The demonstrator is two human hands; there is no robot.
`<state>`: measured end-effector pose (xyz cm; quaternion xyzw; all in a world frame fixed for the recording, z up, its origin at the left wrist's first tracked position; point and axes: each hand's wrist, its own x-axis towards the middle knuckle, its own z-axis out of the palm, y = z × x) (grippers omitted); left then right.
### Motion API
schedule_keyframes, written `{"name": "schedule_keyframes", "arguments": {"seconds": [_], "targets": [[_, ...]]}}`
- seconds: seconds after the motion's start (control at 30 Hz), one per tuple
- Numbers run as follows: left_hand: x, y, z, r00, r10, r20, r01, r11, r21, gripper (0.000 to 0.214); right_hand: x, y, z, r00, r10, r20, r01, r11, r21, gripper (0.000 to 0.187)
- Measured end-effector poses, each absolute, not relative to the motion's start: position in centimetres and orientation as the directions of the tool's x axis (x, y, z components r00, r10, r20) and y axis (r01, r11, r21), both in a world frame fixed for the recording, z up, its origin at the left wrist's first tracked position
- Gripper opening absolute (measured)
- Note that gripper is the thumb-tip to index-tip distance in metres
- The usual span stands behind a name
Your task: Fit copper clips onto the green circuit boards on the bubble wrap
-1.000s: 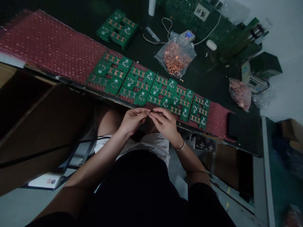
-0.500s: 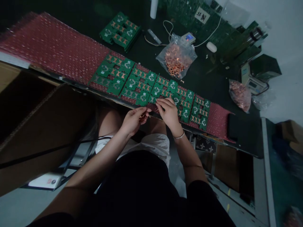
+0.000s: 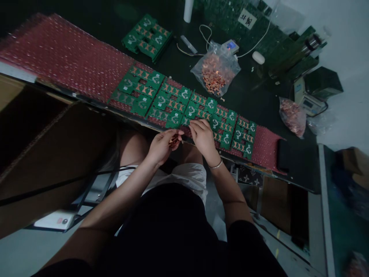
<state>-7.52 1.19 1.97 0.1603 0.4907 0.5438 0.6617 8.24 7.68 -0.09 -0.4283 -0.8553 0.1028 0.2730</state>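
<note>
Several green circuit boards (image 3: pixel 170 100) lie in a row on pink bubble wrap (image 3: pixel 83 61), with copper-coloured pieces set on them in rows. My left hand (image 3: pixel 163 145) is curled around a small heap of copper pieces (image 3: pixel 174 141) just off the table's front edge. Over the lower edge of the middle circuit board (image 3: pixel 198 107) is my right hand (image 3: pixel 202 134), its fingertips pinched together and down at the board. Whatever the right fingertips hold is hidden or too small to make out.
Behind the row sit an open clear bag of copper pieces (image 3: pixel 215 75) and a stack of green boards (image 3: pixel 147 36). A second bag of copper pieces (image 3: pixel 291 115) lies to the right, beside a small box-shaped device (image 3: pixel 305 100). A black flat object (image 3: pixel 298 161) rests at the right end.
My right hand has shifted very slightly to the left at the same board. My left hand stays in place around the copper pieces, with a small shift of the fingers.
</note>
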Motion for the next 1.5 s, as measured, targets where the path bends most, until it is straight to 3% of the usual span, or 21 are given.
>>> {"name": "schedule_keyframes", "arguments": {"seconds": [0.37,0.6,0.8,1.03,1.13,1.3,1.4,1.5], "targets": [[-7.8,1.1,1.7,-0.069,0.901,-0.429,-0.579,0.314,0.753,0.027,8.6,7.0,1.4,-0.529,0.782,0.328,0.732,0.617,-0.291,0.026],[-7.6,1.1,1.5,-0.066,0.89,-0.451,-0.589,0.33,0.738,0.028,8.3,4.3,2.6,-0.522,0.764,0.379,0.542,0.64,-0.544,0.02],[-7.3,1.0,1.6,-0.059,0.887,-0.458,-0.511,0.368,0.777,0.028,8.1,4.2,2.5,-0.561,0.746,0.359,0.515,0.654,-0.554,0.02],[-7.2,0.9,1.2,-0.006,0.895,-0.447,-0.554,0.369,0.747,0.03,8.3,4.6,2.7,-0.631,0.724,0.277,0.498,0.653,-0.571,0.017],[-7.1,0.9,1.3,0.03,0.887,-0.46,-0.603,0.383,0.7,0.032,8.2,4.5,2.6,-0.565,0.77,0.295,0.436,0.583,-0.686,0.016],[-6.7,0.9,1.8,0.091,0.908,-0.409,-0.634,0.37,0.679,0.035,7.9,4.2,1.9,-0.343,0.911,0.228,0.312,0.34,-0.887,0.023],[-6.5,0.8,1.9,0.085,0.93,-0.358,-0.632,0.328,0.702,0.032,7.7,3.7,1.5,-0.211,0.961,0.176,0.296,0.235,-0.926,0.025],[-6.4,0.9,1.9,0.053,0.939,-0.34,-0.643,0.292,0.708,0.031,7.5,2.9,1.4,-0.155,0.962,0.224,0.342,0.264,-0.902,0.023]]}}
